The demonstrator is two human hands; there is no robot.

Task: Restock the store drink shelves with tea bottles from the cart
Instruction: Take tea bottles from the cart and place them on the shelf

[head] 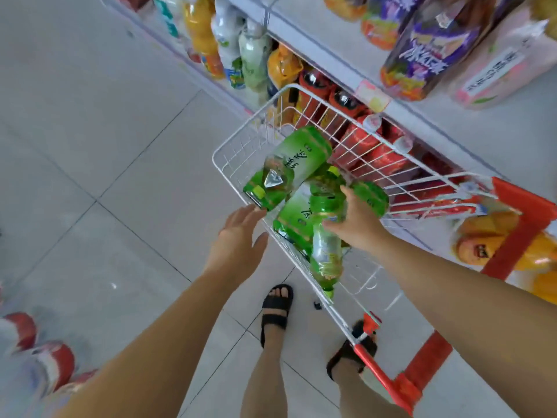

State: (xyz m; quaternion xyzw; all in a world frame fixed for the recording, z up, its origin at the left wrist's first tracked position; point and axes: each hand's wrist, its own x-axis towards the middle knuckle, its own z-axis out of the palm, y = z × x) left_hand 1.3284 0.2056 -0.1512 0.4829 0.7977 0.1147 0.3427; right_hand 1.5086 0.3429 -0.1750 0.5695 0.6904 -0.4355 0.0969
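A white wire cart [241,152] with red handles stands beside the drink shelves and holds several green tea bottles. My right hand [358,221] reaches into the cart and grips one green tea bottle [327,242] around its upper part, the bottle hanging down with its base toward the cart's near end. A larger green bottle [289,164] lies tilted across the top of the pile. My left hand [238,239] hovers with straight fingers at the cart's left rim, fingertips close to that top bottle, holding nothing.
White shelves [340,64] run along the right with orange, red, white and purple drink bottles. Red-labelled bottles [39,351] stand at the lower left. Grey tiled floor [90,131] spreads out to the left. My sandalled feet are below the cart.
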